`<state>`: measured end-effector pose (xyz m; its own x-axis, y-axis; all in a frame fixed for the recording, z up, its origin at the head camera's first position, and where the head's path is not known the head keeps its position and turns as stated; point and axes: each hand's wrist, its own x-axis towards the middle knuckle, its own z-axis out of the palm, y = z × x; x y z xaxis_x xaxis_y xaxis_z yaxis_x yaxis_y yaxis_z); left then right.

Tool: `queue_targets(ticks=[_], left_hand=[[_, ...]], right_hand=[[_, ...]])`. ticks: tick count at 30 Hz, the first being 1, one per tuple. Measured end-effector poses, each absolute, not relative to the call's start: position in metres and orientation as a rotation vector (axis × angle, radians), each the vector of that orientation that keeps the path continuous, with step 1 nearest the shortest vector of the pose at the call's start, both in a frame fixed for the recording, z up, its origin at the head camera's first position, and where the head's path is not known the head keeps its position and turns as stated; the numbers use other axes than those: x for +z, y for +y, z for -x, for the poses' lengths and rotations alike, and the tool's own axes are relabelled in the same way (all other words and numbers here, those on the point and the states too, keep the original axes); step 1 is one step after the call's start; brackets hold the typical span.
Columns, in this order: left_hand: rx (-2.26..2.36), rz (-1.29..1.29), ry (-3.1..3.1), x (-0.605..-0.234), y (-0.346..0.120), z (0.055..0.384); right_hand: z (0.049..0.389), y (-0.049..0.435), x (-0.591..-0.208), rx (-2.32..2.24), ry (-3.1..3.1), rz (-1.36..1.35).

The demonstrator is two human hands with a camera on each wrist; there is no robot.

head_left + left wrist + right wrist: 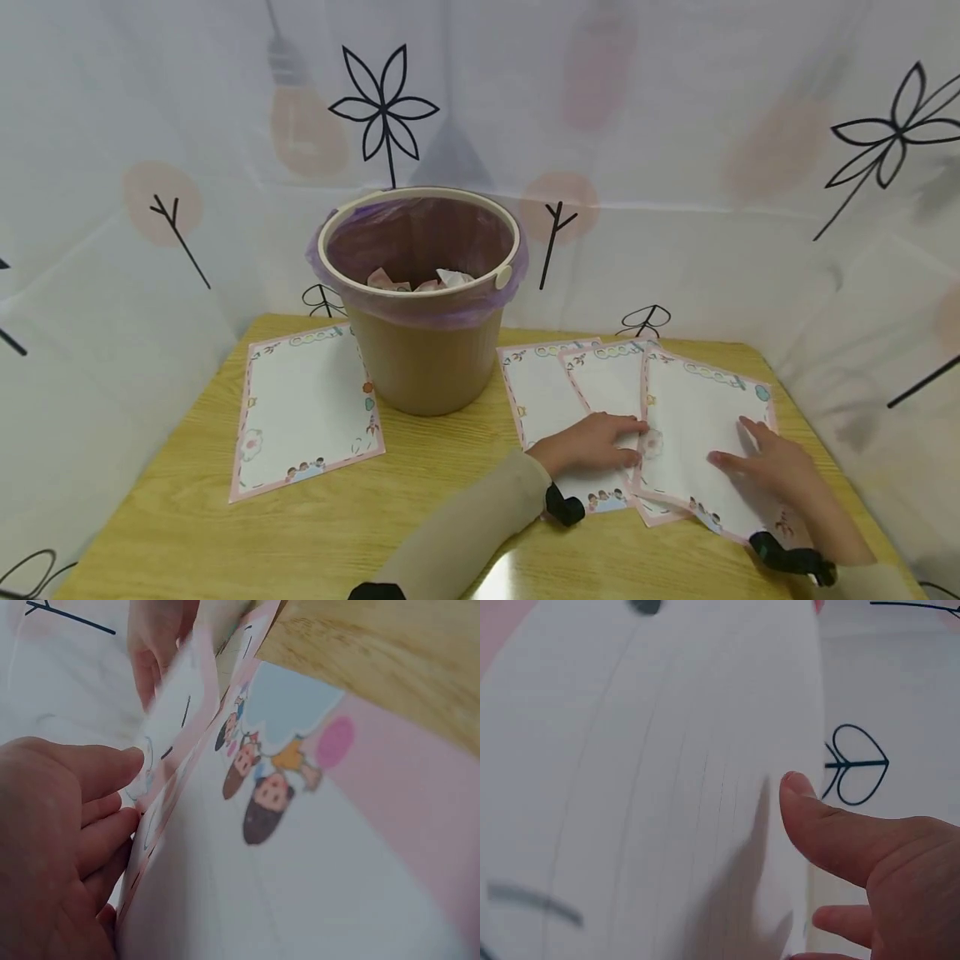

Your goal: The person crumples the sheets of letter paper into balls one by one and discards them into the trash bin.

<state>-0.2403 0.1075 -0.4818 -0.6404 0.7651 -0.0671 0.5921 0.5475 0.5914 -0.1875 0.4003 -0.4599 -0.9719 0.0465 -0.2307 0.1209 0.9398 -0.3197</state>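
In the head view, my left hand (588,446) lies over the overlapping sheets at the right, its fingertips at the left edge of the top sheet of decorated paper (690,417). In the left wrist view, the thumb and forefinger of that hand touch the printed border. My right hand (776,467) spreads its thumb and fingers over the top sheet's right side. Its thumb casts a shadow on the paper in the right wrist view. Beneath are a middle sheet (611,371) and a left sheet (536,387), both partly covered. The top sheet's front edge curves up slightly.
A beige bin (427,358) with a purple liner stands at the table's back, crumpled paper (453,278) inside. Another pink-bordered sheet (307,408) lies left of it. A patterned cloth (675,167) hangs behind the wooden table (300,533).
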Motion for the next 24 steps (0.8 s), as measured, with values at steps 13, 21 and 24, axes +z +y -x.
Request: queue_targets(ticks=[13, 21, 24], left_hand=[[1.146, -0.887, 2.337, -0.475, 0.106, 0.236], [1.39, -0.771, 2.219, -0.472, 0.104, 0.237], [1.438, -0.771, 2.228, -0.47, 0.105, 0.237]], right_hand=[[0.185, 0.352, -0.45, -1.06, 2.709, -0.023], [0.185, 0.328, -0.449, -1.089, 2.728, -0.089], [0.183, 0.323, -0.449, -1.105, 2.749, -0.112]])
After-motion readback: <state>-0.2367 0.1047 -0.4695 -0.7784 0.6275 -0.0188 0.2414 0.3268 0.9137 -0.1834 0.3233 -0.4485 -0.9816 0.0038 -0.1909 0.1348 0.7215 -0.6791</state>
